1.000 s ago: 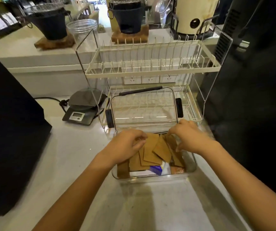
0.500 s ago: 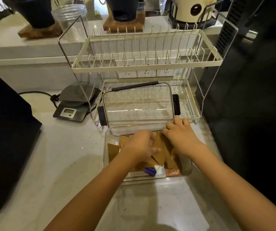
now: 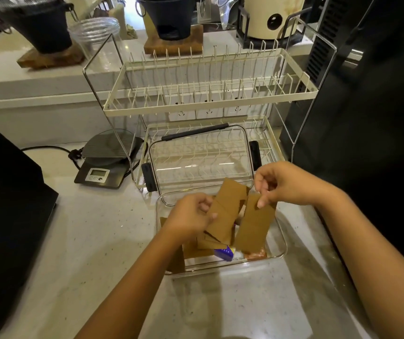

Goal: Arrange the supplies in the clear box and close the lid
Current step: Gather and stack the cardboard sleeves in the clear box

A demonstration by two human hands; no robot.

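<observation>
Two hands lift brown packets (image 3: 254, 225) above clear box (image 3: 282, 241).

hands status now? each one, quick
Left hand: closed on a stack of brown packets.
Right hand: pinching a single brown packet over the clear box.

Flat kraft-brown paper packets (image 3: 254, 225), plain with no print, fill the see-through plastic box (image 3: 280, 243); a purple-blue carton corner (image 3: 223, 253) and a reddish-brown pouch (image 3: 256, 254) peek out underneath. Lid's clear with black latches (image 3: 255, 152). Cream wire dish rack (image 3: 209, 104), pale speckled stone bench (image 3: 93, 231), grey-black digital scale (image 3: 103, 173).
</observation>
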